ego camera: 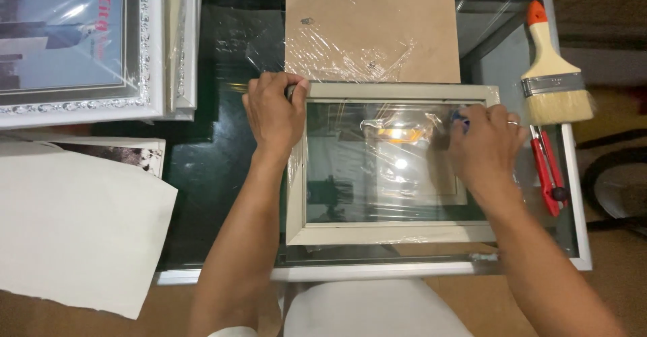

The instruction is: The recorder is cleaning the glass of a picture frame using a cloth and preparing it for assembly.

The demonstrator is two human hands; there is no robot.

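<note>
Two hands [273, 111] on frame [394, 232], glass table [222, 168]

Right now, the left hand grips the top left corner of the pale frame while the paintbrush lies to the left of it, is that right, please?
Not quite: the head view shows the paintbrush lying to the right of the pale frame, above the red tool. The left hand does grip the frame's top left corner.

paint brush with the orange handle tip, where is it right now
In the head view the paint brush lies at the far right of the glass table, just beyond the right hand, with the red-handled tool directly below its bristles.
</note>
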